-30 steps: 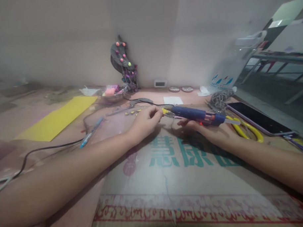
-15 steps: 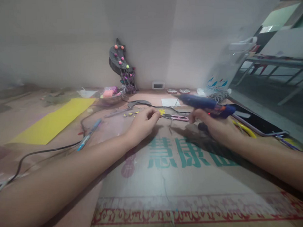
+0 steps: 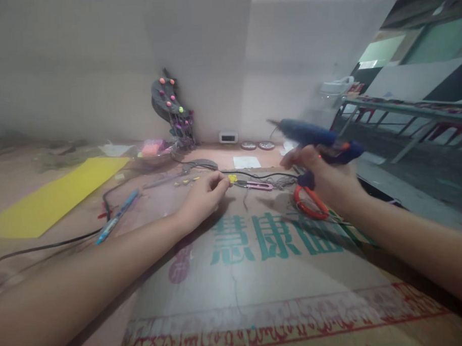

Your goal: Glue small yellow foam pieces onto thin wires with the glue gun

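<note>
Your left hand (image 3: 206, 198) pinches a small yellow flower (image 3: 233, 179) at its fingertips, just beside the pink tool (image 3: 259, 185); your right hand (image 3: 324, 177) grips the blue glue gun (image 3: 309, 132) above the table (image 3: 211, 149)

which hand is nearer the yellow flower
Left. The left hand touches the yellow flower; the right hand, holding the glue gun, is well to the flower's right.

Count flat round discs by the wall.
2: one disc right of the white display, the other disc beside it, farther right. Right hand may hide more.
</note>
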{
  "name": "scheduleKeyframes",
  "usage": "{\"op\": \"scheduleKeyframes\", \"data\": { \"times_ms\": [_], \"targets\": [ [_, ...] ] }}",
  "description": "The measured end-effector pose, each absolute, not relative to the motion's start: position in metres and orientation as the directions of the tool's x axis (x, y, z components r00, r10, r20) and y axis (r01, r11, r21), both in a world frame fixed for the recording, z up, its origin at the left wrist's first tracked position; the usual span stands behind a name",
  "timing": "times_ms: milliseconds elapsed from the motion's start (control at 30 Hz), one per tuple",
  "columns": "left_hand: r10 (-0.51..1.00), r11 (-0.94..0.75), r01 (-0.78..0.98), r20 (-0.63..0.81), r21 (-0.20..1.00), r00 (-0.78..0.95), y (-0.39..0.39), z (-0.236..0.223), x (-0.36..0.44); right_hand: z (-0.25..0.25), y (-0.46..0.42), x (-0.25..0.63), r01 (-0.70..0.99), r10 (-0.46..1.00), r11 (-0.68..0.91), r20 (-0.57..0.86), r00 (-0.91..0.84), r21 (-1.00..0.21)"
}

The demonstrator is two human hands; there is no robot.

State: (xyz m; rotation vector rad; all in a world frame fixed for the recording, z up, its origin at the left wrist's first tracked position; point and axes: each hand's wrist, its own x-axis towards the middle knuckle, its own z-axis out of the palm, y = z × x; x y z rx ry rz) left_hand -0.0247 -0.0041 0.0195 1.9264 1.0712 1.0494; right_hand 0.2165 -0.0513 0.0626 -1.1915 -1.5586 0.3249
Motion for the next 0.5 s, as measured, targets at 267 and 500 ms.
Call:
{"op": "scheduleKeyframes", "data": {
  "times_ms": [267,500],
  "targets": [
    [0.885,-0.448,0.372,0.344,0.813,0.313,0.0,0.017,-0.023,0.032,-0.06,0.197,0.715,0.911,0.378,0.375,-0.172,-0.589],
    [0.879,-0.462,0.359,0.363,0.811,0.311,-0.002,0.019,-0.024,0.032,-0.062,0.195,0.69,0.913,0.388,0.357,-0.197,-0.611]
  ]
}}
